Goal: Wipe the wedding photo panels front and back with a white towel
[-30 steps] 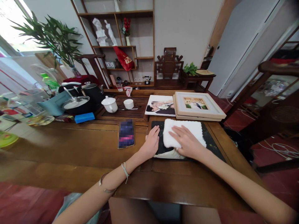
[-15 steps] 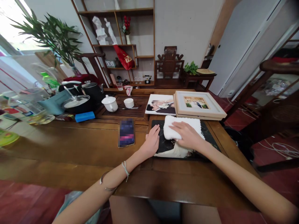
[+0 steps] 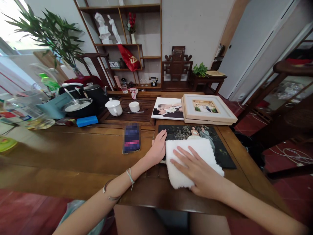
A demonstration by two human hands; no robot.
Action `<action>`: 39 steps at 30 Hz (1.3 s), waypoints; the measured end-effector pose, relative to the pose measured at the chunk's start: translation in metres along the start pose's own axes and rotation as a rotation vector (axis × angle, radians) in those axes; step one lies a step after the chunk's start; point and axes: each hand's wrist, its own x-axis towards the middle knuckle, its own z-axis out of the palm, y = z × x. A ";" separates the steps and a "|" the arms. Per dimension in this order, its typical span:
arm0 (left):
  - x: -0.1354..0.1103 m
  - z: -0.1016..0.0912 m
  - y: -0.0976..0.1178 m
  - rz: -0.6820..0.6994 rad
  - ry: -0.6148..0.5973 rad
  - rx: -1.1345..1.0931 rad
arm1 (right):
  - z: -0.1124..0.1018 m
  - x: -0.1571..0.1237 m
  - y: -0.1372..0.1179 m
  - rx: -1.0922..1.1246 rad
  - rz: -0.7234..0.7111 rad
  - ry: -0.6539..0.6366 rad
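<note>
A white fluffy cloth (image 3: 176,174) lies under my right hand (image 3: 195,168), whose fingers are spread flat on top of it. The cloth covers the near middle of a dark photo panel (image 3: 226,156) and overhangs its front edge. Two people in pale and grey clothes show in the print above the cloth. My left hand (image 3: 157,148) rests at the panel's left edge with its fingers stretched out. A phone (image 3: 132,138) with a blurred screen lies on the table to the left of that hand.
Behind the panel lie a white-edged photo print (image 3: 168,109) and a framed photo (image 3: 226,112). A lidded white cup (image 3: 113,107) and a small white bowl (image 3: 134,106) stand on the tea tray. Further left are a blue block (image 3: 87,121), a black pan (image 3: 79,109) and a dark kettle (image 3: 95,94).
My right hand has moved the cloth toward me, from the panel's far part to its near edge, uncovering the people in the print. My left hand has stayed almost in place.
</note>
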 end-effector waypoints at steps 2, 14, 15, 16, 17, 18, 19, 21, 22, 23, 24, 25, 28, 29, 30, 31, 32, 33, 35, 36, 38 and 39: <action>0.000 0.000 0.000 0.001 -0.014 0.009 | 0.001 -0.004 -0.002 0.020 -0.018 -0.004; 0.001 -0.006 0.008 0.016 -0.023 0.045 | -0.006 0.056 0.118 -0.003 0.275 0.191; 0.001 -0.006 0.008 0.015 -0.023 0.046 | -0.005 0.054 0.115 -0.012 0.278 0.193; 0.001 -0.005 0.008 0.011 -0.024 0.048 | -0.004 0.049 0.109 -0.021 0.271 0.187; 0.001 -0.005 0.007 0.007 -0.026 0.050 | -0.002 0.042 0.099 -0.029 0.258 0.176; 0.001 -0.004 0.007 0.003 -0.026 0.052 | -0.001 0.033 0.087 -0.034 0.239 0.162; 0.001 -0.004 0.007 0.002 -0.026 0.053 | 0.001 0.023 0.073 -0.034 0.215 0.145; 0.001 -0.003 0.006 -0.001 -0.020 0.052 | 0.003 0.002 0.042 -0.020 0.149 0.115; 0.001 -0.002 0.006 -0.004 -0.018 0.050 | 0.003 -0.007 0.028 -0.014 0.113 0.092; 0.001 -0.002 0.006 -0.009 -0.018 0.047 | 0.003 -0.016 0.017 -0.009 0.086 0.071; 0.000 -0.002 0.006 -0.014 -0.018 0.046 | 0.004 -0.023 0.008 -0.004 0.070 0.052; 0.000 -0.002 0.006 -0.019 -0.018 0.044 | 0.003 -0.028 0.003 0.002 0.055 0.035; 0.000 -0.002 0.006 -0.022 -0.028 0.044 | 0.002 -0.030 0.011 0.026 0.056 0.026; 0.000 -0.003 0.005 -0.018 -0.034 0.044 | 0.002 -0.026 0.022 0.031 0.075 0.042; 0.000 -0.003 0.005 -0.010 -0.039 0.045 | 0.001 -0.021 0.034 0.030 0.105 0.065; 0.000 -0.003 0.005 0.000 -0.043 0.046 | 0.000 -0.015 0.048 0.023 0.143 0.091; 0.000 -0.004 0.005 0.010 -0.044 0.049 | -0.001 -0.008 0.063 0.014 0.183 0.121; 0.000 -0.004 0.004 0.017 -0.045 0.053 | -0.002 -0.001 0.078 0.003 0.217 0.146; 0.000 -0.005 0.005 0.024 -0.045 0.062 | -0.004 0.010 0.106 -0.019 0.274 0.190; 0.000 -0.005 0.005 0.024 -0.045 0.065 | -0.005 0.015 0.117 -0.026 0.295 0.208; 0.001 -0.006 0.005 0.026 -0.039 0.065 | -0.005 0.019 0.132 -0.035 0.315 0.233; 0.001 -0.006 0.006 0.026 -0.034 0.064 | -0.005 0.018 0.136 -0.038 0.313 0.236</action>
